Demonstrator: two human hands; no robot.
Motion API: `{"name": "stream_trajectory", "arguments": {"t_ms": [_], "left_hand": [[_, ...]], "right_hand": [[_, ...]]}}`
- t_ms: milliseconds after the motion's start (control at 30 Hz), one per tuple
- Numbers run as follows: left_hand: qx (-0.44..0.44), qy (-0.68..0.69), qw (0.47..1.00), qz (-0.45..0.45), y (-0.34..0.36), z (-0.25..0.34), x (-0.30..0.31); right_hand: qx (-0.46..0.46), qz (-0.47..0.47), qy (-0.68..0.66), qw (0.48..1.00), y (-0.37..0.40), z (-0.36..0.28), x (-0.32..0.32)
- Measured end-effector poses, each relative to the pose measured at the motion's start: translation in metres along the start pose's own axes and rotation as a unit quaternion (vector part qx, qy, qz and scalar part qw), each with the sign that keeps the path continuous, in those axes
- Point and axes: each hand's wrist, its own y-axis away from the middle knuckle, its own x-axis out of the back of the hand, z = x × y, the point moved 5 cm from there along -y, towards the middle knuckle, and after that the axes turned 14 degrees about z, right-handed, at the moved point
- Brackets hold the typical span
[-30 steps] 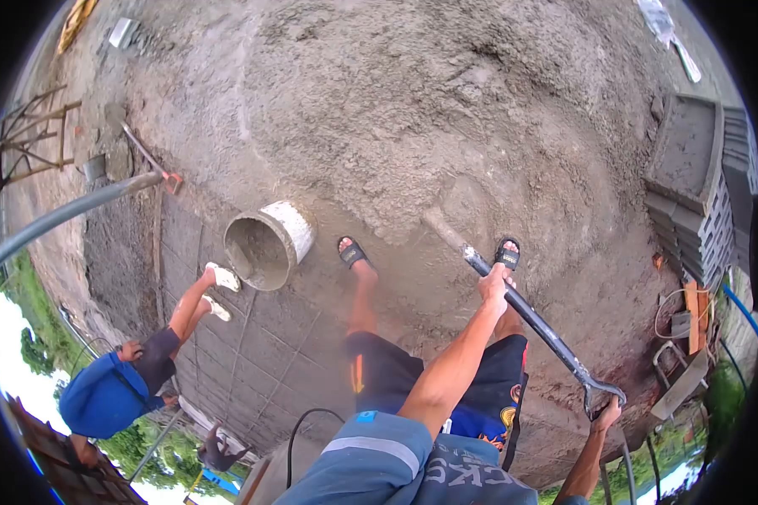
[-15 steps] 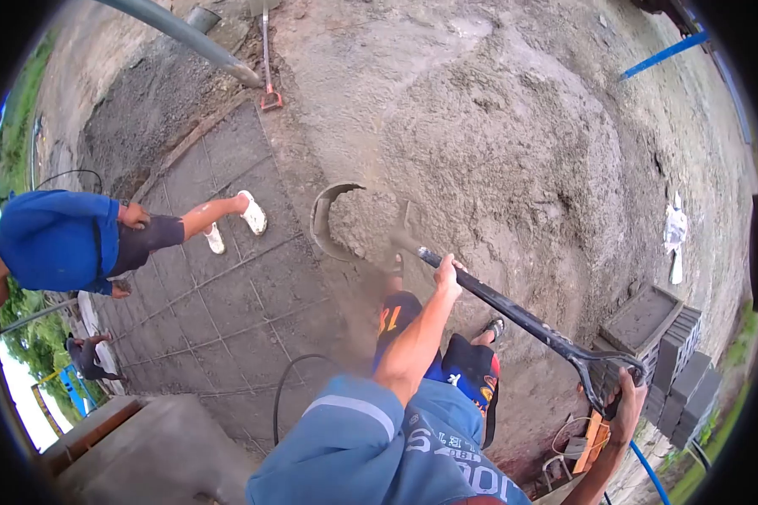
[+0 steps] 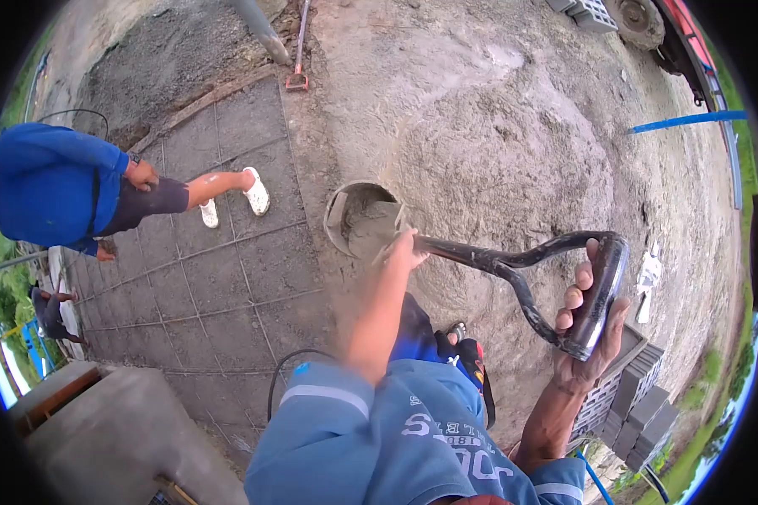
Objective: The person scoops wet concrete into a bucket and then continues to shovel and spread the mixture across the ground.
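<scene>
A shovel (image 3: 472, 255) with a dark shaft and D-shaped handle runs from the middle toward the right. My left hand (image 3: 406, 250) is closed round the lower shaft, close to the blade. At the handle's end, my right hand (image 3: 591, 316) wraps round the grip. The blade lies at the mouth of a round bucket (image 3: 338, 220), where some wet grey mix shows inside. Behind and to the right of the bucket spreads a broad heap of wet concrete (image 3: 505, 160). My left forearm is partly blurred.
A person in a blue top (image 3: 55, 181) stands at left on a rebar grid (image 3: 194, 269); another person (image 3: 52, 316) is farther off. A second shovel (image 3: 297, 80) lies near a grey pole (image 3: 261, 32). Hollow blocks (image 3: 640, 404) are stacked lower right; a concrete block (image 3: 130, 438) is lower left.
The shovel handle has risen and come closer with my right hand, while my left hand has moved down-left toward the bucket. The mix that filled the bucket's mouth now sits lower.
</scene>
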Motion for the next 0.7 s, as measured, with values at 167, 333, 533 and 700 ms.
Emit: {"name": "stream_trajectory", "arguments": {"t_ms": [167, 333, 533, 700], "left_hand": [[0.037, -0.126, 0.991, -0.024, 0.032, -0.091, -0.012], [0.018, -0.28, 0.958, -0.053, 0.087, -0.205, -0.014], [-0.04, -0.441, 0.89, -0.103, 0.114, -0.376, -0.002], [-0.123, -0.539, 0.832, -0.048, 0.047, -0.515, 0.026]], "right_hand": [[0.095, 0.123, -0.069, 0.985, 0.063, -0.117, 0.109], [0.174, 0.256, -0.081, 0.947, 0.197, -0.198, 0.261], [0.237, 0.38, -0.258, 0.856, 0.382, -0.22, 0.447], [0.271, 0.508, -0.335, 0.746, 0.502, -0.156, 0.637]]}}
